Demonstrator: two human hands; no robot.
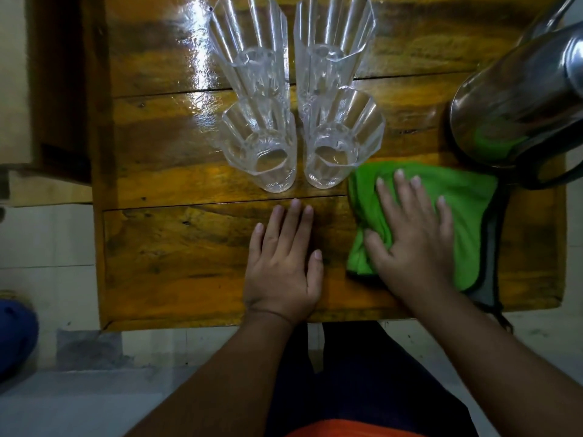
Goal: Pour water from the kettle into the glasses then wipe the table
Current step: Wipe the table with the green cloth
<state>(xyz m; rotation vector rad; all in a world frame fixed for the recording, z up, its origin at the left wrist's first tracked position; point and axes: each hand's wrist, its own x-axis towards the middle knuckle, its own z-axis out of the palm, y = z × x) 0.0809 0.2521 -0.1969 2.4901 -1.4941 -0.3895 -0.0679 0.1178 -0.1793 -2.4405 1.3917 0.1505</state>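
Several clear faceted glasses stand in two rows on the glossy wooden table (176, 247): near left glass (260, 143), near right glass (344, 137), far left glass (249, 42), far right glass (334, 39). A steel kettle (517, 99) stands at the right edge. A green cloth (457, 197) with a grey border lies just below the kettle. My right hand (413, 241) presses flat on the cloth, thumb pinching a fold. My left hand (284, 263) rests flat on the bare wood to the left of the cloth, holding nothing.
The table's near edge runs just below my wrists. Pale floor tiles (47, 234) lie left of the table, with a blue object (14, 335) at the lower left. A dark wooden piece (60, 89) stands beside the table's left side.
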